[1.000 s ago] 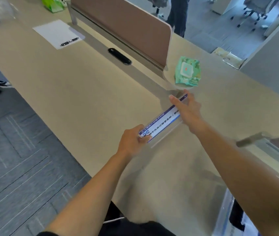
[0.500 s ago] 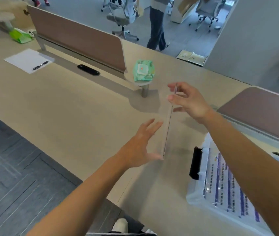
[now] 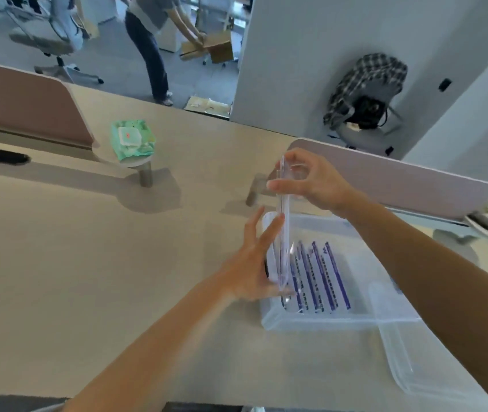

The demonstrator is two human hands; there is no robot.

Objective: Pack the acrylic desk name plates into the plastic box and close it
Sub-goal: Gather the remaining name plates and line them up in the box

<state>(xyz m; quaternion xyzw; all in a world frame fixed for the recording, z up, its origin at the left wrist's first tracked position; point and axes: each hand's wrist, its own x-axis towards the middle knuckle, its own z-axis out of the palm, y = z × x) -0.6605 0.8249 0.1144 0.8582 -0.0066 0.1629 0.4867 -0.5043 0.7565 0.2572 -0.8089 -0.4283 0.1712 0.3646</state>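
Over the left rim of the clear plastic box (image 3: 320,322), the transparent acrylic desk name plate (image 3: 283,233) hangs edge-on. Its long axis runs far to near, with the near end dipping inside, parallel to the purple-striped plates (image 3: 323,278) already packed. The right hand (image 3: 311,182) pinches the far end, and the left hand (image 3: 245,269), fingers straight, presses against the near face. Best now, I'd say: lower it gently beside the row, both hands guiding, without clipping the rim.

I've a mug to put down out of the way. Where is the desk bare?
Bare desk lies left of the plastic box, between it and the wipes pack. Crowded around the box: left hand, right hand, name plate, lid.
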